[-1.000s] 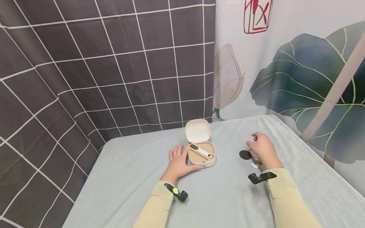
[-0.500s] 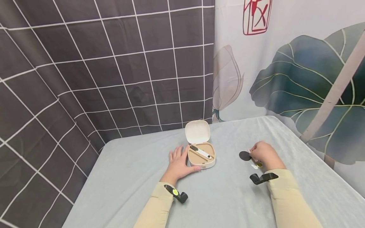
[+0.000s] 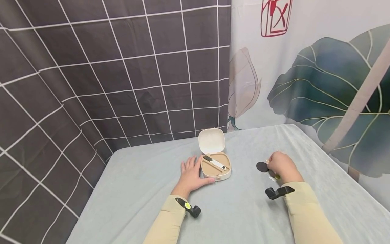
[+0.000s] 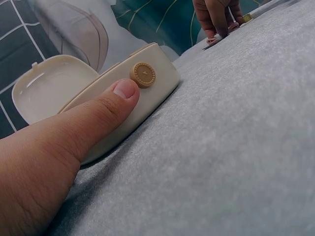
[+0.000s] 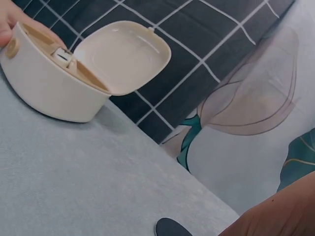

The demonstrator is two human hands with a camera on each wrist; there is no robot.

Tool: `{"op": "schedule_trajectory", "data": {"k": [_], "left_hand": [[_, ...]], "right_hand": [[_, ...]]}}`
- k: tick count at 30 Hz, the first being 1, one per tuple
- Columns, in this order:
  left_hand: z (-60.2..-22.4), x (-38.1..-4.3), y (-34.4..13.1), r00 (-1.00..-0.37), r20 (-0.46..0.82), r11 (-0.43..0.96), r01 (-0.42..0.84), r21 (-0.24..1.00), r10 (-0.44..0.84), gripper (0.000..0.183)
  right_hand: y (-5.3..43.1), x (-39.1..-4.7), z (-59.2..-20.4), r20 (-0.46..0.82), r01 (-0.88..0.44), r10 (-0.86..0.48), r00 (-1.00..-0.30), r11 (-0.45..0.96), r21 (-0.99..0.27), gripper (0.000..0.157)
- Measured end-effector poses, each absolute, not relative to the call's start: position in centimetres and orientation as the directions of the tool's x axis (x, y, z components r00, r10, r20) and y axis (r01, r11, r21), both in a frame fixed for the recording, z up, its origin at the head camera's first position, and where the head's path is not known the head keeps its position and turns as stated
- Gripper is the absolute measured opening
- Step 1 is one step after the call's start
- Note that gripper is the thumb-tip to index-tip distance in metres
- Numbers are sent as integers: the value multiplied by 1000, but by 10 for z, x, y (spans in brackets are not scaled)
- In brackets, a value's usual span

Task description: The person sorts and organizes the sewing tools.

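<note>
A small cream box (image 3: 217, 177) stands on the cloth with its lid (image 3: 211, 140) raised. In its tan insert lies a slim white-and-black tool (image 3: 214, 162). My left hand (image 3: 191, 176) rests against the box, fingers spread along its left side. In the left wrist view the left thumb (image 4: 110, 105) touches the front beside a tan button-shaped knob (image 4: 143, 74). Farther right, my right hand (image 3: 284, 166) pinches a small pinkish-white piece (image 3: 267, 161) at the cloth. A dark disc (image 3: 262, 166), a white piece (image 3: 272, 179) and a yellow piece (image 3: 277, 176) lie around it.
Pale grey-blue cloth (image 3: 231, 210) covers the table. A dark gridded curtain (image 3: 146, 78) hangs behind and to the left. White fabric printed with lotus leaves (image 3: 329, 78) borders the right side.
The right hand, raised above the small pieces a second ago, has come down with its fingertips onto them. The left hand and box have not moved.
</note>
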State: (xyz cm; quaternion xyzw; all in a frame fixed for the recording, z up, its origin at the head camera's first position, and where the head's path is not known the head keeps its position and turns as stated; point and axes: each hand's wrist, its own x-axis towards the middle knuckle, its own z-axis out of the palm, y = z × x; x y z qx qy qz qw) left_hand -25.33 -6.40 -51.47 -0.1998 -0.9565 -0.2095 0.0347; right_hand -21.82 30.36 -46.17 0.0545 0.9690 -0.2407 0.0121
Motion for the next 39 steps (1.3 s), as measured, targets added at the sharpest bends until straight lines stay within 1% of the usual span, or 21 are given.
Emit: {"op": "schedule_trajectory", "data": {"k": [5, 7, 13, 15, 23, 29, 32, 35, 39], "left_hand": [[-514, -253, -63, -918, 143, 840, 396, 372, 369, 117], [-514, -252, -63, -918, 145, 841, 397, 367, 370, 117], [-516, -252, -62, -918, 142, 838, 397, 374, 371, 117], [-517, -252, -61, -919, 135, 839, 395, 374, 372, 117], [-514, -252, -59, -918, 131, 841, 396, 368, 375, 117], [-514, -253, -60, -920, 122, 846, 390, 363, 372, 117], [-516, -255, -61, -920, 130, 850, 392, 352, 370, 118], [-517, -256, -62, -919, 140, 851, 394, 346, 368, 118], [-517, -257, -64, -919, 145, 847, 394, 357, 367, 117]], "right_hand": [[301, -218, -463, -42, 115, 108, -993, 886, -449, 25], [301, -218, -463, -23, 109, 111, -994, 885, -452, 24], [292, -222, -457, 44, 67, 98, -994, 885, -460, 9], [285, -225, -455, 57, 57, 93, -994, 887, -457, 8], [235, -239, -444, 101, -1, 53, -993, 883, -468, 18], [195, -243, -433, 59, -1, 32, -998, 876, -482, 33], [177, -243, -429, 58, -9, 22, -998, 871, -492, 35], [163, -242, -428, 88, -41, 3, -996, 870, -492, 31], [147, -238, -429, 111, -77, -26, -993, 869, -489, 19]]}}
